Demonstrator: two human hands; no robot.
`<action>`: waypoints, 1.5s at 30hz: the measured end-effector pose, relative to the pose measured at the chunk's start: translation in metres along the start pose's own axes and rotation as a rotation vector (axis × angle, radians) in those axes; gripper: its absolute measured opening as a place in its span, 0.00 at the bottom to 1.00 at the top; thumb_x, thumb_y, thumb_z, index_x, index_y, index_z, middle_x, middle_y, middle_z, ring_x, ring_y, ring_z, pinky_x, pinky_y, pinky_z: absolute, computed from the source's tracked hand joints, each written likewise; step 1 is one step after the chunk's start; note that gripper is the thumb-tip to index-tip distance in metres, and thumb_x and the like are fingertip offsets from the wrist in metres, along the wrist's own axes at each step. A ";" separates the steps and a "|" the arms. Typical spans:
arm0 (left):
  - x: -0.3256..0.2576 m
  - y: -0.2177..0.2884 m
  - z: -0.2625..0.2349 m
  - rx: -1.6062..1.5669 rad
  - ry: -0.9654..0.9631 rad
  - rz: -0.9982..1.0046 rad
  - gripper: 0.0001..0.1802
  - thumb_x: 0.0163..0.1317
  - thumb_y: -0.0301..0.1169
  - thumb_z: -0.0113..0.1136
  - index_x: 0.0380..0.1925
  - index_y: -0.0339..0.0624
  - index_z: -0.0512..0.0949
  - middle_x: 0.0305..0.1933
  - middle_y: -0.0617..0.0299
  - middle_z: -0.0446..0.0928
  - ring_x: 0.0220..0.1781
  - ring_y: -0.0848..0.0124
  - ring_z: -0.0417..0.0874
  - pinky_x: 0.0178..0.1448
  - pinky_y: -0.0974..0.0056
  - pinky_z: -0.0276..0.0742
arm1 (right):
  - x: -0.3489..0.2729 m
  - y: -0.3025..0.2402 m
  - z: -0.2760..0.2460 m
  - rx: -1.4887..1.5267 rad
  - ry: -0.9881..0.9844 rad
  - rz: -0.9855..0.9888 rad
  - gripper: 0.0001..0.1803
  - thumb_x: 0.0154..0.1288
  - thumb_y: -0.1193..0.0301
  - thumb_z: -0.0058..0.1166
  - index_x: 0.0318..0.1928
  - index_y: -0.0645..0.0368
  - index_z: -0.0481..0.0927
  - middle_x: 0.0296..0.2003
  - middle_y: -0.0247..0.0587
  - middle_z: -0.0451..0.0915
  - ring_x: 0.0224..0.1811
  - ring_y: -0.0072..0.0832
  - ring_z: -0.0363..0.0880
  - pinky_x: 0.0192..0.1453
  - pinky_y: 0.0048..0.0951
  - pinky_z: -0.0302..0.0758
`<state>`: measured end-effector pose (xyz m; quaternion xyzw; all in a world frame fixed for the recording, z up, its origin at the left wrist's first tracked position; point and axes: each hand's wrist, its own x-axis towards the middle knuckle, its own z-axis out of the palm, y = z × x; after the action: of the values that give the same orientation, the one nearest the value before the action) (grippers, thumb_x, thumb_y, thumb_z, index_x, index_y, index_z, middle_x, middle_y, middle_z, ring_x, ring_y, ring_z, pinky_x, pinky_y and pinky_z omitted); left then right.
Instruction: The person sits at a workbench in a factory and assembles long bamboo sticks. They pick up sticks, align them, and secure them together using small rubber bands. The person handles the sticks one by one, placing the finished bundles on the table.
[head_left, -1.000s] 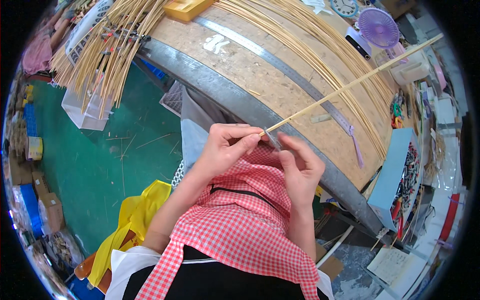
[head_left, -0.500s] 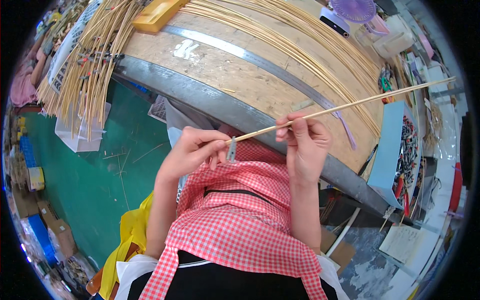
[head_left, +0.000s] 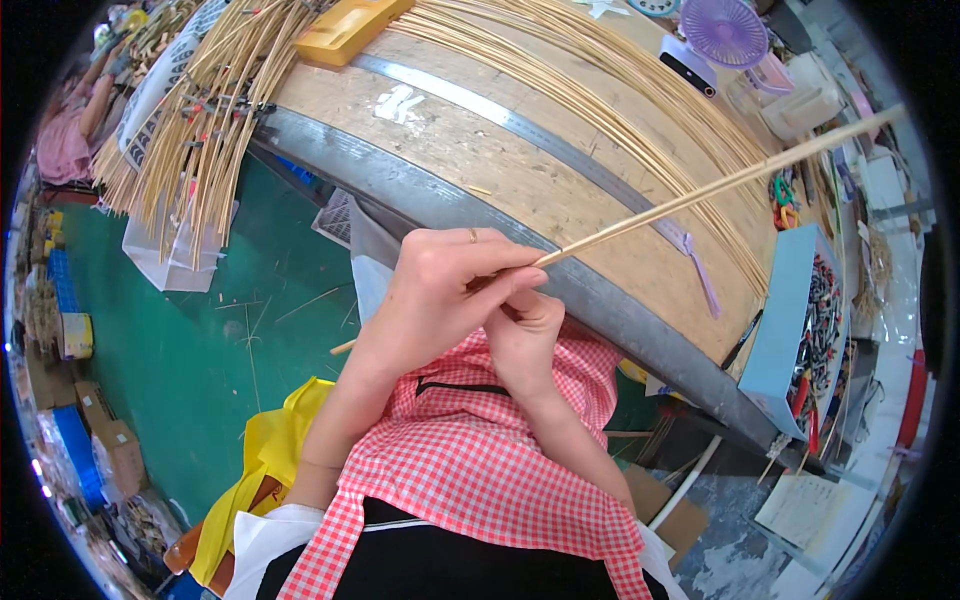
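Note:
A long thin bamboo strip (head_left: 690, 198), perhaps several laid together, slants from my lap up to the far right. My left hand (head_left: 435, 290) pinches it between thumb and fingers, and a ring shows on one finger. The strip's other end (head_left: 343, 348) pokes out to the left, behind my left wrist. Just below and right of the left hand, my right hand (head_left: 525, 345) is closed, its fingertips tucked beneath the left fingers. What the right fingers hold is hidden. No clip shows on the strip at present.
The wooden worktable (head_left: 440, 150) carries a steel ruler (head_left: 530, 132), bundled bamboo strips (head_left: 590, 95), a yellow box (head_left: 350, 30) and a purple fan (head_left: 722, 32). A blue box (head_left: 785, 320) holds many small clips. Clipped strips (head_left: 200, 150) overhang the left edge, near another person (head_left: 65, 145).
My right hand has left the strip farther along and come down-left beside my left hand. The strip has slid left through my hands. The small grey clip seen earlier is out of sight.

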<state>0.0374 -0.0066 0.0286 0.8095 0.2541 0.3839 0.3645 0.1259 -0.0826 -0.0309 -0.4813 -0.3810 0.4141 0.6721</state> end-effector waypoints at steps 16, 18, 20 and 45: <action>-0.020 -0.008 -0.005 0.048 -0.082 -0.015 0.06 0.48 0.23 0.65 0.28 0.36 0.82 0.25 0.54 0.80 0.25 0.63 0.81 0.28 0.67 0.74 | 0.028 -0.077 -0.058 -0.102 0.212 0.045 0.04 0.59 0.82 0.53 0.33 0.72 0.79 0.21 0.42 0.78 0.17 0.20 0.72 0.19 0.19 0.70; -0.016 -0.006 -0.008 0.017 -0.114 -0.021 0.06 0.49 0.24 0.64 0.29 0.37 0.81 0.25 0.54 0.78 0.26 0.61 0.80 0.29 0.64 0.74 | 0.028 -0.076 -0.058 -0.035 0.175 0.012 0.04 0.59 0.83 0.53 0.33 0.72 0.80 0.21 0.43 0.78 0.17 0.20 0.73 0.19 0.19 0.70; -0.011 -0.006 -0.013 -0.008 -0.154 -0.044 0.06 0.49 0.25 0.64 0.29 0.38 0.81 0.24 0.54 0.78 0.25 0.60 0.80 0.28 0.63 0.73 | 0.027 -0.076 -0.059 0.033 0.136 -0.007 0.03 0.59 0.83 0.53 0.33 0.71 0.80 0.21 0.43 0.78 0.17 0.19 0.73 0.20 0.18 0.70; -0.005 0.001 0.010 -0.394 -0.154 -0.364 0.11 0.59 0.29 0.58 0.22 0.33 0.78 0.18 0.66 0.72 0.18 0.82 0.66 0.21 0.77 0.54 | 0.017 -0.129 -0.187 -0.149 0.170 -0.271 0.09 0.61 0.80 0.48 0.41 0.65 0.79 0.41 0.46 0.79 0.34 0.24 0.79 0.36 0.26 0.77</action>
<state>0.0427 -0.0145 0.0233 0.6907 0.2875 0.2915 0.5960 0.3266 -0.1543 0.0490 -0.5070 -0.4139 0.2481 0.7142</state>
